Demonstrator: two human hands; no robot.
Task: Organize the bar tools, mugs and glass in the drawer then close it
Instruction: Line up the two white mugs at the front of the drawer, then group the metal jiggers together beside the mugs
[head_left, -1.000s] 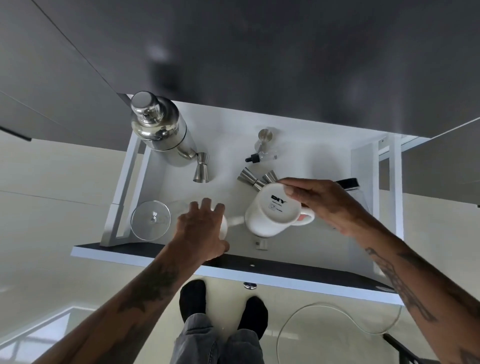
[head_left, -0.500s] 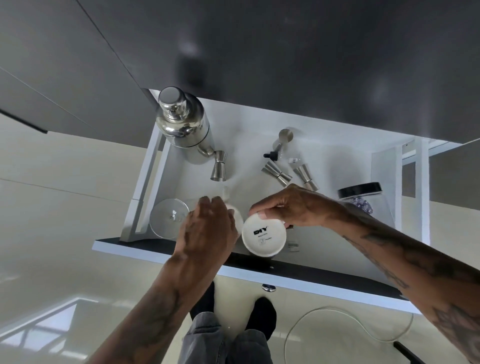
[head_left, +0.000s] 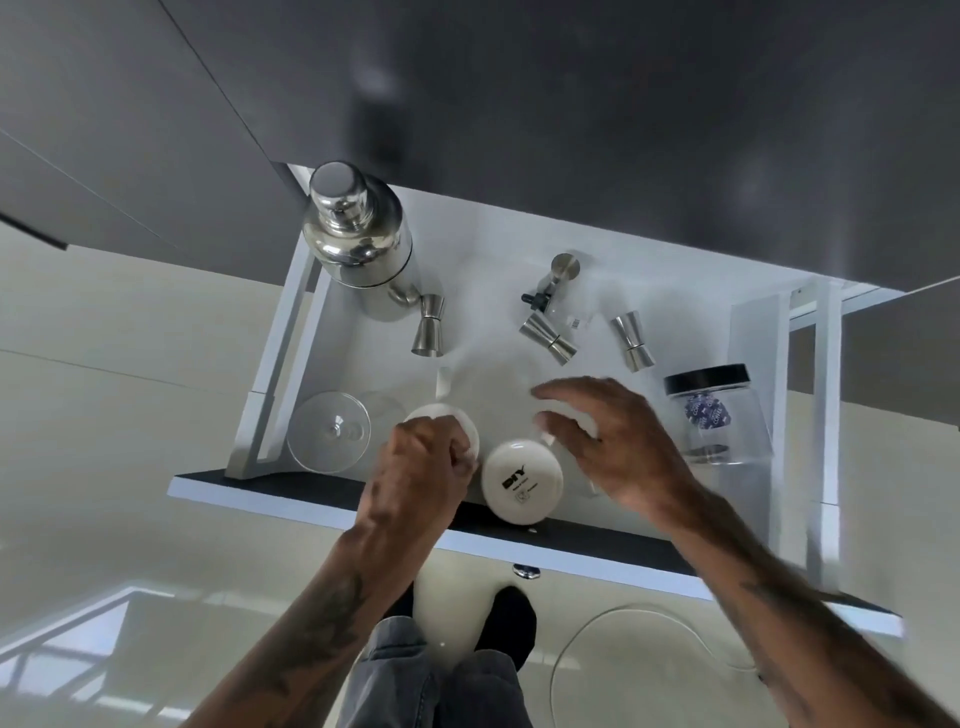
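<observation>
The drawer (head_left: 519, 543) is pulled out. Near its front edge two white mugs stand upside down, side by side. The left hand (head_left: 423, 470) is curled over the left mug (head_left: 441, 418) and holds it. The right hand (head_left: 618, 441) floats just beside the other mug (head_left: 521, 480) (the one with black letters), fingers spread wide and holding nothing. A glass (head_left: 328, 439) sits left of the mugs. The shaker (head_left: 358, 239) stands at the back left.
</observation>
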